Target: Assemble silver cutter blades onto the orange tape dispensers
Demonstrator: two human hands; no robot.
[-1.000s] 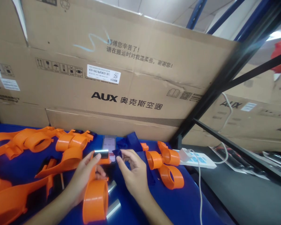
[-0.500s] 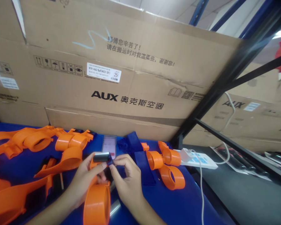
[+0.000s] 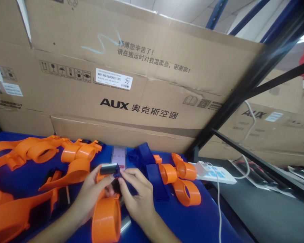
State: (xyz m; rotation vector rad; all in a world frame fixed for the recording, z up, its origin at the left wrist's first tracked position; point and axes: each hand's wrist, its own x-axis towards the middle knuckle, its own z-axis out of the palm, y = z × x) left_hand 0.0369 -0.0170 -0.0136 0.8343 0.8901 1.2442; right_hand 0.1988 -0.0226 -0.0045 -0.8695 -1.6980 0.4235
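My left hand (image 3: 90, 189) is closed around an orange plastic tape dispenser (image 3: 105, 219), its round hoop hanging below the palm. A black roller (image 3: 108, 169) with a pale toothed edge lies across the dispenser's upper end, close to my left thumb. At the roller's right end sits a small dark blue piece (image 3: 117, 172). The thumb and forefinger of my right hand (image 3: 140, 194) pinch this piece. How it joins the dispenser is hidden by my fingers.
More orange dispensers (image 3: 77, 170) crowd the blue table on the left, others (image 3: 187, 191) lie right. A phone (image 3: 119, 156) and dark blue sheets (image 3: 155, 182) are behind my hands. A power strip (image 3: 218, 173) with a white cable stands right, below a black rack post; a cardboard box (image 3: 142, 91) walls the back.
The view has shifted slightly. Both hands keep their hold near the roller's right end, and the dark blue piece appears turned a little.
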